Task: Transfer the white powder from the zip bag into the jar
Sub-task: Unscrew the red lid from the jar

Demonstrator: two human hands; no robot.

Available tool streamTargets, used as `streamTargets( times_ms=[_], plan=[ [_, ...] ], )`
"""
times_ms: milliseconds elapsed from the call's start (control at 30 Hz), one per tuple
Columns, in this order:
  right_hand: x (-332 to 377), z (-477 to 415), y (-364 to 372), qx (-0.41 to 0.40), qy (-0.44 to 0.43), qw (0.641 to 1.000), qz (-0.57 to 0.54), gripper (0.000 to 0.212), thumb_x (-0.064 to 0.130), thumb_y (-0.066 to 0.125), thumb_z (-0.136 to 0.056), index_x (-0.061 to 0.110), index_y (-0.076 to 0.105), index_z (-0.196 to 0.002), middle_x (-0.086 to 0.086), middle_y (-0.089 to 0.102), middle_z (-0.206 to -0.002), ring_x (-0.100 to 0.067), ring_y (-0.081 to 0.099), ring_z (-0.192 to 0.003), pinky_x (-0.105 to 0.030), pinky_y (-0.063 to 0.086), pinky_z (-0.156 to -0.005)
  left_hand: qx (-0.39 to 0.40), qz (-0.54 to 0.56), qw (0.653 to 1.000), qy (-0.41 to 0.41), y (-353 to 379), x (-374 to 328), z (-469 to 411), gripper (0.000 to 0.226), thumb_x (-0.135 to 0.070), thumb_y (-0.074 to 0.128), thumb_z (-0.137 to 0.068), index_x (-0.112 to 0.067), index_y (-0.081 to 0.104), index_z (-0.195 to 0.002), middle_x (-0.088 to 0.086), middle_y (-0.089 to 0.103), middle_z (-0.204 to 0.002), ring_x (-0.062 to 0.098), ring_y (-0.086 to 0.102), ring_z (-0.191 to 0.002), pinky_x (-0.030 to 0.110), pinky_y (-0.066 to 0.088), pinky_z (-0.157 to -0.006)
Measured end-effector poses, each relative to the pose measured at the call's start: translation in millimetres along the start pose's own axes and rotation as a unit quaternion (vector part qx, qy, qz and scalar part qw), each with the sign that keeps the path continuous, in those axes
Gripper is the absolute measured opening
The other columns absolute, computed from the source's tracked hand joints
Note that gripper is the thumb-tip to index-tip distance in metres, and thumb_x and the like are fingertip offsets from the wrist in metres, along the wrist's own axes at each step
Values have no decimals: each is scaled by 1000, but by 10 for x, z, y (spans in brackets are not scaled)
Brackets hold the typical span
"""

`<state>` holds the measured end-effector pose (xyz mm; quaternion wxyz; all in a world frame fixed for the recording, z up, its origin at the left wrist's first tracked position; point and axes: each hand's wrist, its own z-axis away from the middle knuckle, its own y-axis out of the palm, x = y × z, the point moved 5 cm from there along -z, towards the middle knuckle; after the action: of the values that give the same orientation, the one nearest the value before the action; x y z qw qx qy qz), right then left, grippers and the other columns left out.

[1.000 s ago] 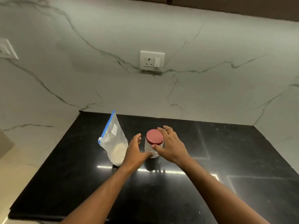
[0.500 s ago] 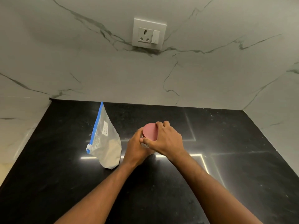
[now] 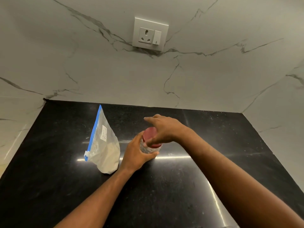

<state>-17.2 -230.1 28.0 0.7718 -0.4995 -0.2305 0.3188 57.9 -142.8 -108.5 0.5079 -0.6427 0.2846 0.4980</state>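
Note:
A clear jar (image 3: pixel 146 148) with a red lid (image 3: pixel 149 134) stands on the black countertop (image 3: pixel 181 186) near its middle. My left hand (image 3: pixel 137 153) wraps around the jar's glass body from the left. My right hand (image 3: pixel 164 129) lies over the lid from the right, thumb on the lid's near rim, fingers stretched out past it. A zip bag (image 3: pixel 105 148) with a blue slider seal and a white label stands upright just left of my left hand, white powder filling its lower half. The bag's seal is closed.
A marble backsplash rises behind and on both sides of the countertop. A white wall socket with a switch (image 3: pixel 150 34) sits on the back wall above the jar. Bright light streaks reflect off the glossy counter.
My right hand has turned on the lid, its fingers now spread out over and beyond it. The left hand has stayed on the jar. The camera has moved closer and tilted down.

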Motion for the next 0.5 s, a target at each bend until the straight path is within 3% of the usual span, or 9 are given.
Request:
streamTargets(
  times_ms=[67,133,233,333,400,467,500],
  plan=[
    [16,-15,-11,-59,49,992,104,81,82,59,-79,18,62,-128,-6,69,-114,-25,67,-93,-36,54,-74,-2,1,1000,-4,4,-14,11,86,-47,91,-72,-46,40,-142,-25,53,-129,-15,52,-105,4,38,-90],
    [63,-47,51,-70,46,989,125,71,81,53,-84,15,68,-104,-4,71,-90,-20,65,-75,-32,52,-64,-4,-2,1000,-8,4,-38,17,85,-44,91,-74,-44,41,-143,-20,57,-131,-12,56,-108,6,41,-91],
    [64,-69,68,-9,15,998,67,53,57,70,-86,14,66,-117,-5,71,-105,-21,68,-91,-31,56,-76,-5,-28,999,-15,26,-56,3,85,-44,88,-79,-35,41,-150,-13,58,-135,5,58,-123,23,46,-107],
    [107,-56,37,44,-80,986,136,71,37,82,-82,22,52,-145,-7,57,-132,-25,57,-117,-34,50,-86,-15,-20,999,-25,12,-9,28,87,-50,91,-72,-43,41,-143,-24,54,-125,-6,55,-109,8,40,-94],
    [106,-8,32,59,-140,979,134,81,29,83,-82,31,43,-153,-6,45,-148,-29,47,-131,-41,49,-98,-15,-11,999,-34,9,11,43,91,-47,92,-71,-37,43,-147,-22,52,-127,-4,52,-112,9,38,-93],
    [35,12,34,76,-139,985,68,90,31,84,-80,36,36,-156,-5,33,-160,-31,39,-141,-47,47,-106,-15,-9,999,-31,14,4,46,92,-45,92,-71,-35,42,-148,-22,52,-129,-1,51,-116,11,39,-94],
    [-2,10,33,63,-116,990,58,93,43,83,-80,35,33,-157,-5,32,-162,-31,41,-141,-47,49,-105,-13,-14,999,-29,22,6,41,91,-46,92,-71,-36,42,-147,-23,53,-129,-2,53,-115,10,40,-93]
  ],
)
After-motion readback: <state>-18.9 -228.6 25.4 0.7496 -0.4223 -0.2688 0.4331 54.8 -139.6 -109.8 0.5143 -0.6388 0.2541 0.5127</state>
